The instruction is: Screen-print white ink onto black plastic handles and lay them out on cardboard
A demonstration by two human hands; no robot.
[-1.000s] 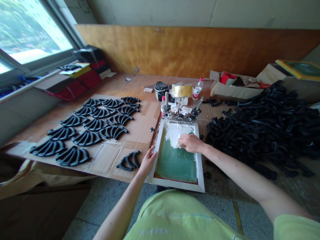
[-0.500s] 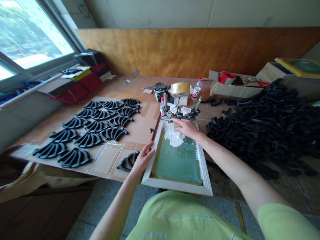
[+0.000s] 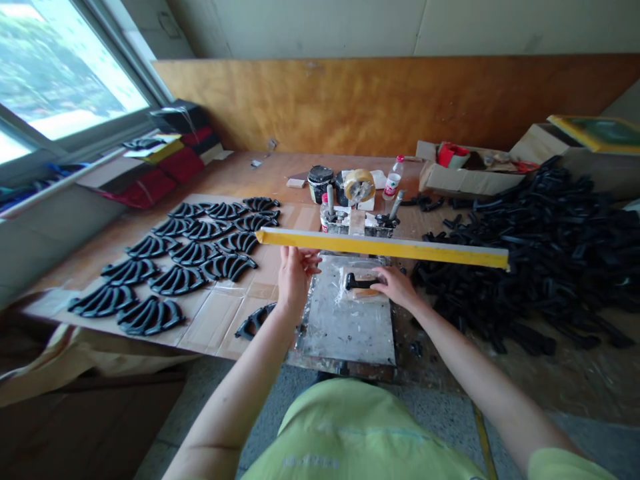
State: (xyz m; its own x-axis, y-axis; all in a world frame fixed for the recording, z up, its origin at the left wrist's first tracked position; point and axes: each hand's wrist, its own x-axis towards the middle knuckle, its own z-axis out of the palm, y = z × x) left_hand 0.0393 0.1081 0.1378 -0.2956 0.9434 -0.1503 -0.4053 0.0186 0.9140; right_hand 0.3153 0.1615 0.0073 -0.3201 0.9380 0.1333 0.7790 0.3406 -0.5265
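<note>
The wooden-framed screen [image 3: 385,248] is tilted up, so I see it edge-on as a long yellow bar. Below it is a grey metal plate [image 3: 350,333]. A black curved plastic piece, like a handle [image 3: 361,283], lies on a small light pad on this plate. My right hand [image 3: 397,287] has its thumb and fingers closed on the right end of that piece. My left hand [image 3: 295,273] is just under the left part of the raised frame, fingers loosely spread and holding nothing I can see. Whether it touches the frame is unclear.
Rows of black handles [image 3: 175,280] lie fanned on cardboard at left. At right rises a big heap of black pieces [image 3: 540,260]. Behind the plate stand a clamp with metal posts [image 3: 395,205], a tape roll [image 3: 359,186], a black tub [image 3: 320,183] and a bottle [image 3: 393,180].
The screen, flat before, has swung up and uncovered the metal plate and black piece. My right hand has left the white-smeared screen for the black piece. My left hand has moved up from the frame's side.
</note>
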